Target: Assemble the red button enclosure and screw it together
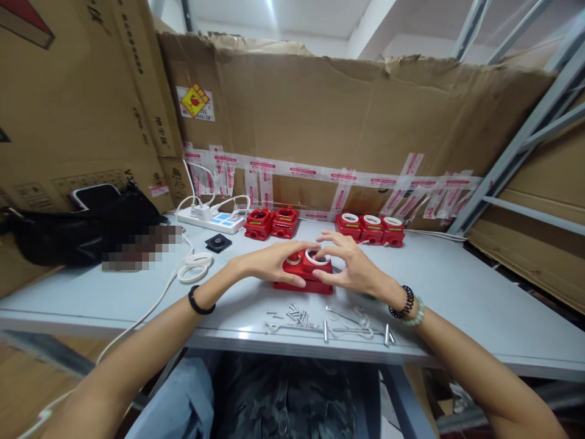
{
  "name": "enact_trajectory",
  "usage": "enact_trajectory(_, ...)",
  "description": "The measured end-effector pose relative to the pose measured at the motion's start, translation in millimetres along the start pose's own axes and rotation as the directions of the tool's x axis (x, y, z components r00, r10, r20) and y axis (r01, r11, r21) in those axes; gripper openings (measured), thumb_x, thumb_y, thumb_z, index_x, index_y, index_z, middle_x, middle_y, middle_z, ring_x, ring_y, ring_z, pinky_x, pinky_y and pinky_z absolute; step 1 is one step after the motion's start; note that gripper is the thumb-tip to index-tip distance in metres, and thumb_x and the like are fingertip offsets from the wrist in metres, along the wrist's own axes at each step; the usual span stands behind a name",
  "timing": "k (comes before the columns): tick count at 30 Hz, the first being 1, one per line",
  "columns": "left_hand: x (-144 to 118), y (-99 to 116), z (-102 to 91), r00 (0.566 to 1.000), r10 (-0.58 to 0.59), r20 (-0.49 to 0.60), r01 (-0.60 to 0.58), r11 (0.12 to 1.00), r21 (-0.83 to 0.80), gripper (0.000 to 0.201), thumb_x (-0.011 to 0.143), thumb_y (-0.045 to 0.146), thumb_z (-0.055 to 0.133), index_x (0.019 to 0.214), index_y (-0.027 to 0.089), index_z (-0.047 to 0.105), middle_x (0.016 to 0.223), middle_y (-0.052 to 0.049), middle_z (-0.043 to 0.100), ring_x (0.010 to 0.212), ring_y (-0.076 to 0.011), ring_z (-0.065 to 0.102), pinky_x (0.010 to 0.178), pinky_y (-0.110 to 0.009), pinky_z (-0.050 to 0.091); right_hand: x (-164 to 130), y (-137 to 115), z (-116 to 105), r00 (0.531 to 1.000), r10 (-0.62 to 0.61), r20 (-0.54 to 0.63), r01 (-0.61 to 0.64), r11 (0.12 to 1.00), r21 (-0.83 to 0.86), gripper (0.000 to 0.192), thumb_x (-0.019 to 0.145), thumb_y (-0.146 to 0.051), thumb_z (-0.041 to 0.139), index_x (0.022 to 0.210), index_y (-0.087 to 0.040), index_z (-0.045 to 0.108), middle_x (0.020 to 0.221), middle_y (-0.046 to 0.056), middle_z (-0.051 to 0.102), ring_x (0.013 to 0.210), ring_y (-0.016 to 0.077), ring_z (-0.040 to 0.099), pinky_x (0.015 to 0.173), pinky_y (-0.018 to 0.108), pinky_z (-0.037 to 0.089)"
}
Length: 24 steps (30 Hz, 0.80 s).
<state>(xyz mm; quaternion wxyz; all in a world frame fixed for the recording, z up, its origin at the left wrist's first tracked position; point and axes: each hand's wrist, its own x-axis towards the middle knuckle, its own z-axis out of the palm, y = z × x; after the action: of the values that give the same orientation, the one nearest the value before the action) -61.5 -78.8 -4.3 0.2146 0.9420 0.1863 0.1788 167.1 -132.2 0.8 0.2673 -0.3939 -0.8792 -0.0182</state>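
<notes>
A red plastic housing (305,275) lies on the grey table (457,305) in front of me. My left hand (274,261) grips its left side, fingers over the top. My right hand (345,265) holds its right side, with fingertips on a white ring (317,258) seated in the housing's top. Loose screws (295,314) and metal pins with wire clips (356,326) lie near the table's front edge, just below my hands.
Two red housings (272,223) and a row of three with white rings (371,228) stand at the back. A white power strip (211,219), coiled cable (195,266), small black part (218,242) and black bag (82,228) lie left. Cardboard walls surround the table.
</notes>
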Motion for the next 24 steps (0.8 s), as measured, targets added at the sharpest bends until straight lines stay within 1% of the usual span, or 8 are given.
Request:
enact_trajectory(4, 0.0, 3.5, -1.7, 1.000, -0.021, 0.004, 0.021, 0.999, -0.033, 0.068, 0.079, 0.049, 0.063, 0.137, 0.024, 0.037, 0.138, -0.011, 0.048, 0.120, -0.0256, 0.051, 0.098, -0.036, 0.040, 0.1, 0.1, -0.2, 1.000, -0.022, -0.006, 0.022, 1.000, 0.010, 0.022, 0.080, -0.039, 0.064, 0.095, -0.023, 0.066, 0.124, 0.012, 0.056, 0.117, 0.0272, 0.051, 0.095, 0.052, 0.040)
enact_trajectory(7, 0.1, 5.9, -2.3, 1.000, -0.003, -0.008, 0.003, 1.000, -0.023, 0.061, 0.082, 0.049, 0.060, 0.133, 0.022, 0.040, 0.131, -0.011, 0.053, 0.112, -0.0234, 0.055, 0.093, -0.033, 0.043, 0.5, -1.5, -1.1, 0.999, -0.038, -0.001, 0.038, 0.999, 0.020, 0.020, 0.082, -0.037, 0.062, 0.095, -0.022, 0.066, 0.119, 0.011, 0.059, 0.106, 0.0234, 0.057, 0.091, 0.045, 0.043)
enact_trajectory(9, 0.3, 5.7, -1.7, 1.000, 0.010, -0.020, -0.010, 1.000, -0.006, 0.061, 0.082, 0.048, 0.060, 0.133, 0.021, 0.041, 0.129, -0.010, 0.055, 0.109, -0.0226, 0.057, 0.091, -0.032, 0.044, 0.9, -3.1, -1.6, 0.999, -0.036, 0.001, 0.036, 0.999, 0.020, 0.019, 0.082, -0.036, 0.062, 0.095, -0.022, 0.066, 0.117, 0.010, 0.060, 0.103, 0.0229, 0.058, 0.090, 0.043, 0.044)
enact_trajectory(15, 1.4, 3.0, 0.8, 0.999, 0.009, -0.037, -0.009, 1.000, 0.003, 0.068, 0.079, 0.050, 0.063, 0.136, 0.023, 0.036, 0.131, -0.011, 0.053, 0.108, -0.0242, 0.057, 0.090, -0.035, 0.044, 1.7, -6.1, -2.9, 0.999, -0.043, 0.007, 0.042, 0.997, 0.071, 0.015, 0.082, -0.031, 0.062, 0.093, -0.021, 0.065, 0.116, 0.010, 0.062, 0.102, 0.0225, 0.059, 0.088, 0.040, 0.045)
enact_trajectory(19, 1.9, 4.6, 0.4, 1.000, 0.001, -0.021, -0.001, 1.000, -0.002, 0.066, 0.079, 0.049, 0.062, 0.134, 0.023, 0.038, 0.130, -0.010, 0.054, 0.108, -0.0239, 0.056, 0.089, -0.035, 0.044, 0.7, -5.7, -2.2, 0.999, -0.050, 0.011, 0.048, 0.991, 0.126, 0.015, 0.082, -0.030, 0.061, 0.094, -0.021, 0.065, 0.107, 0.008, 0.065, 0.091, 0.0199, 0.061, 0.082, 0.036, 0.048)
enact_trajectory(24, 2.2, 3.5, 0.2, 1.000, -0.021, -0.006, 0.021, 1.000, 0.001, 0.067, 0.076, 0.049, 0.066, 0.133, 0.024, 0.039, 0.130, -0.009, 0.054, 0.109, -0.0239, 0.056, 0.090, -0.034, 0.044, 0.2, -2.9, -0.9, 0.998, -0.054, 0.028, 0.049, 0.986, 0.160, 0.021, 0.081, -0.034, 0.065, 0.097, -0.021, 0.066, 0.099, 0.008, 0.067, 0.083, 0.0188, 0.060, 0.077, 0.035, 0.049)
